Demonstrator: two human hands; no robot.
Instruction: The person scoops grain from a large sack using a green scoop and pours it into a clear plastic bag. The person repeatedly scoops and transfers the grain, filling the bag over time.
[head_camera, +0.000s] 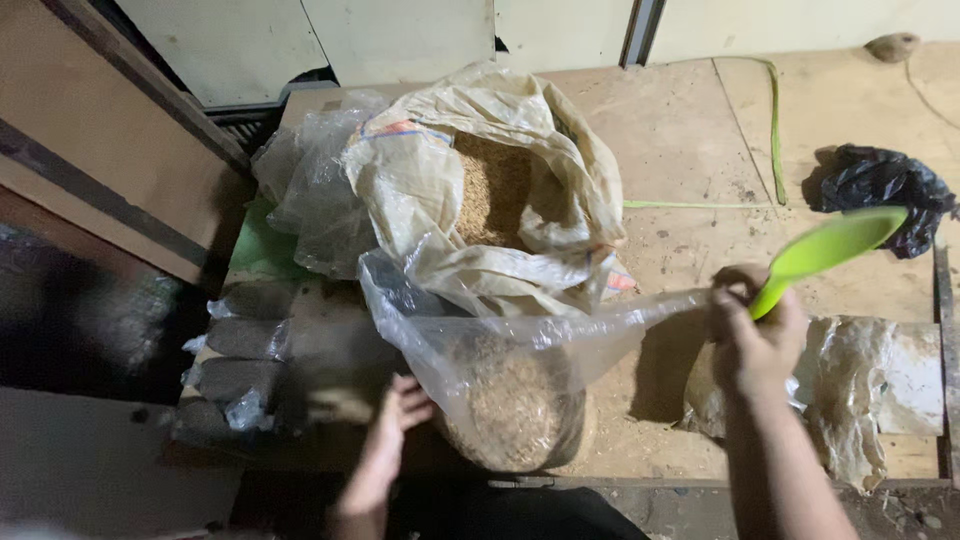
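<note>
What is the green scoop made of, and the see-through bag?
The green scoop looks like smooth, shiny plastic, evenly bright in colour. The clear bag seems to be thin plastic film: it crinkles, glints, and shows the tan grainy filling through it.

Single view, head-worn camera. Looks steeply down from above onto wooden platform (700, 140), near edge at frame bottom, far edge and wall panels at top. Close range: own forearms enter from bottom, hands mid-frame. Slight tilt. Left strip shows dark floor beside platform.
</note>
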